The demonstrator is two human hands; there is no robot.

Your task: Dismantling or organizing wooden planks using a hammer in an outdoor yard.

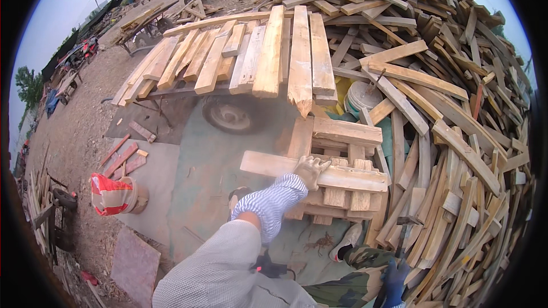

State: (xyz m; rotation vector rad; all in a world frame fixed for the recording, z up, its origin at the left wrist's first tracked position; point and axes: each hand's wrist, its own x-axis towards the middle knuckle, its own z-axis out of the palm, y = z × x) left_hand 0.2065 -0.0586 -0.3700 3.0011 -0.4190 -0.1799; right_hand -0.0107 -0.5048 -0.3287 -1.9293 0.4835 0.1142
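Note:
My left hand (pixel 309 173), in a pale work glove, grips a light wooden plank (pixel 268 163) from above, near its middle. This plank lies across the top of a crisscross stack of short timber blocks (pixel 337 197). At the lower right, my right hand (pixel 394 280) wears a blue glove and is closed round the handle of a hammer (pixel 410 220). The hammer stands head up, beside the large timber heap and apart from the stack. Part of the right hand's fingers is hidden.
A cart with a wheel (pixel 229 114) carries a row of planks (pixel 214 60) ahead. Loose timber (pixel 456 120) is heaped high along the right. A white lidded bucket (pixel 364 96) sits among it. On the left stands a bucket with a red-and-white bag (pixel 111 195), near reddish wood offcuts (pixel 123 159).

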